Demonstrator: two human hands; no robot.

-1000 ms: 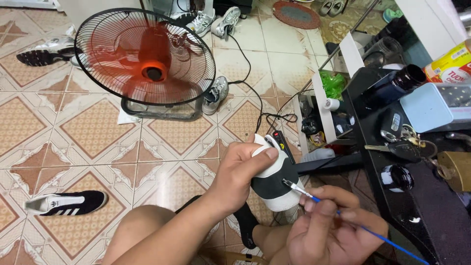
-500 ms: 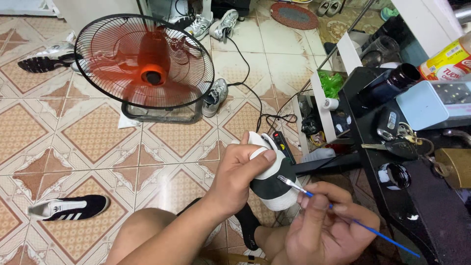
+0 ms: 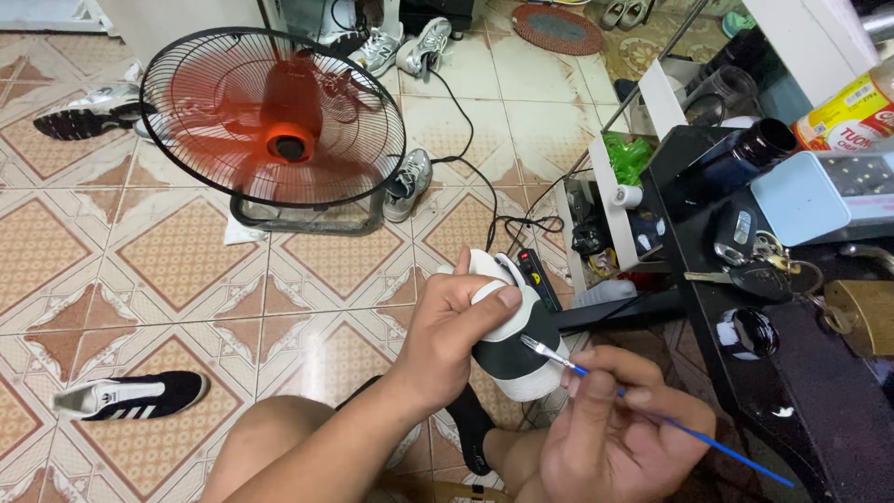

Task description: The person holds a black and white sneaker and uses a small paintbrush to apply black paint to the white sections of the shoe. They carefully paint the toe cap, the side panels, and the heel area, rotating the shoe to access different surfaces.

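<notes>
shoe: black-and-white sneaker (image 3: 510, 345), held in the air over the person's lap, centre-low in the head view
floor: tan and cream patterned tiles (image 3: 186, 251), scuffed, cluttered
room: red-bladed floor fan (image 3: 275, 121) in a black cage at top left, blades blurred; black cable (image 3: 466, 158) runs from behind it across the tiles toward the table side
loose shoes: a matching black sneaker (image 3: 130, 396) lies flat at lower left; grey trainers (image 3: 407, 182) just beside the fan base, more pairs at the top edge
table: black table (image 3: 819, 410) at right, carrying keys (image 3: 759, 256), a brass padlock (image 3: 861, 317), a dark jar (image 3: 717, 168) and a pale blue box (image 3: 824, 191)
shoe axis: long axis runs up-left to down-right, tilted; white end points up and away toward the fan, other end drops toward the lap; toe vs heel: cannot tell
left hand: left hand (image 3: 456, 326) wraps the shoe from the left, fingers clenched around its upper part, thumb on the white panel
right hand: right hand (image 3: 610, 428) below and right of the shoe, fingers pinched on a thin blue-handled brush (image 3: 652, 414)
brush: bristle tip touches the shoe's lower white edge; handle trails down-right
</notes>
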